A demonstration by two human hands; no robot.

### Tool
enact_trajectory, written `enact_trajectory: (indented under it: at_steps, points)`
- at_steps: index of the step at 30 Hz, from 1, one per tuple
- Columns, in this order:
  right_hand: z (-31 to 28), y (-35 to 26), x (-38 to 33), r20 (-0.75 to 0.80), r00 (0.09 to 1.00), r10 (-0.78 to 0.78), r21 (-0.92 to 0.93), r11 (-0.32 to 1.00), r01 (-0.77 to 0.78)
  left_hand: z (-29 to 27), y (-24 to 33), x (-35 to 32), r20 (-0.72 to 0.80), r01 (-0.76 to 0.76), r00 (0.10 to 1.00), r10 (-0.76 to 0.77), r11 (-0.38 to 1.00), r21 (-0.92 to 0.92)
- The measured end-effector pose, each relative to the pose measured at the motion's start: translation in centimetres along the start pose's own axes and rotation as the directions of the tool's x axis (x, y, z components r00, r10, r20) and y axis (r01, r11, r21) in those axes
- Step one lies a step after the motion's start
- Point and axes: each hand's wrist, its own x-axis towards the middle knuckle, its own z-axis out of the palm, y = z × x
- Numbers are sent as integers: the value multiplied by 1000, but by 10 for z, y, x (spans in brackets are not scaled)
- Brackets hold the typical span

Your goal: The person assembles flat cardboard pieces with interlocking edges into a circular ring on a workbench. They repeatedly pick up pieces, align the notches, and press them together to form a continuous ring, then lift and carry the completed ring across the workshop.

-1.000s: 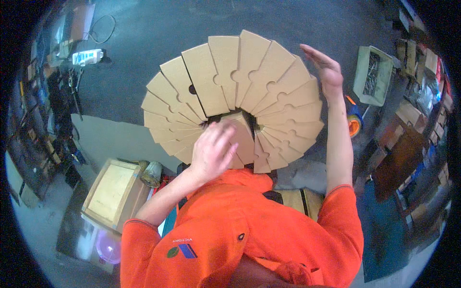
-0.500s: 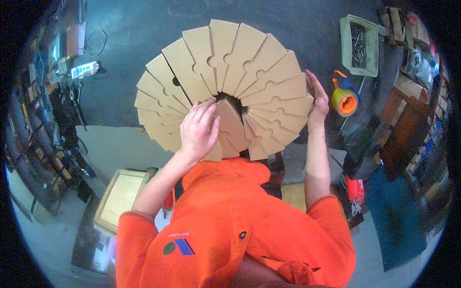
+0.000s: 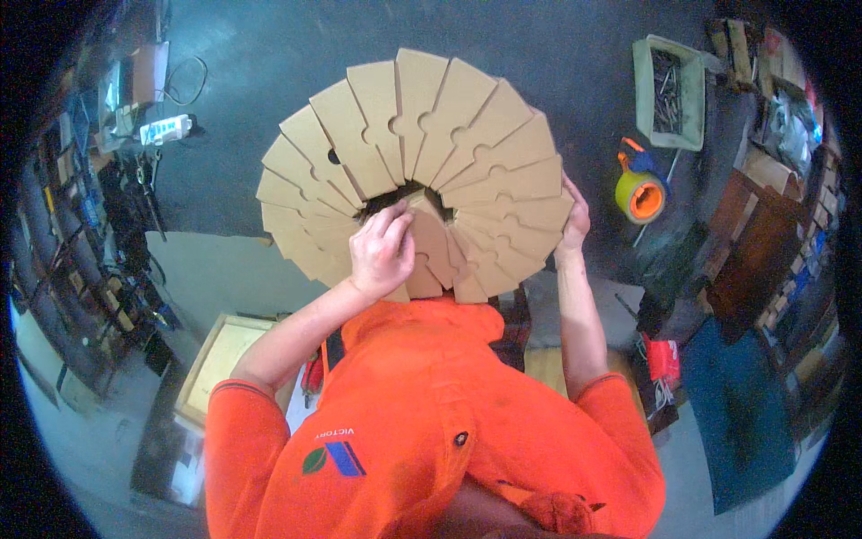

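Note:
Many thin brown cardboard boxes (image 3: 422, 85), each with a rounded notch, overlap in a fanned ring in front of my chest. My left hand (image 3: 384, 251) is closed at the inner edge of the ring, its fingertips curled at the dark centre hole. What they pinch is hidden. Beside those fingers, one box (image 3: 429, 238) slants across the hole's near side. At the ring's right outer edge, my right hand (image 3: 575, 220) grips the box ends, with part of its fingers behind them.
A pale bin of metal rods (image 3: 669, 97) lies at the far right. Nearer are a tape dispenser (image 3: 641, 193) and a red object (image 3: 663, 359). A white power strip (image 3: 165, 130) and hand tools (image 3: 149, 184) sit at left. A wooden-framed panel (image 3: 218, 368) stands by my left arm.
My left fingers have curled from a flatter pose into a pinch at the hole. My right hand has slid down and inward along the rim. The ring sits slightly lower in view.

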Motion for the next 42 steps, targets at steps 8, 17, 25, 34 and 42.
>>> enact_trajectory:
  at_steps: [8, 17, 25, 34, 42]
  points:
    - [-36, -47, 58, 444, 896, 23, -317, 939, 133, -64, -27, 22, -72, -34, 997, 22, 984, -172]
    - [190, -125, 137, 769, 639, -31, -340, 826, 449, -107, -155, 87, -127, 334, 927, -354, 930, -156]
    - [349, -87, 83, 940, 266, 212, -258, -66, 964, -96, -160, 91, -194, 189, 964, -182, 982, 20]
    - [345, -43, 89, 961, 122, 248, -127, 4, 992, -103, -173, 91, -160, 177, 971, -179, 984, -28]
    - [348, -21, 80, 969, 204, 141, -200, -41, 979, -96, -169, 92, -172, 125, 978, -119, 992, 29]
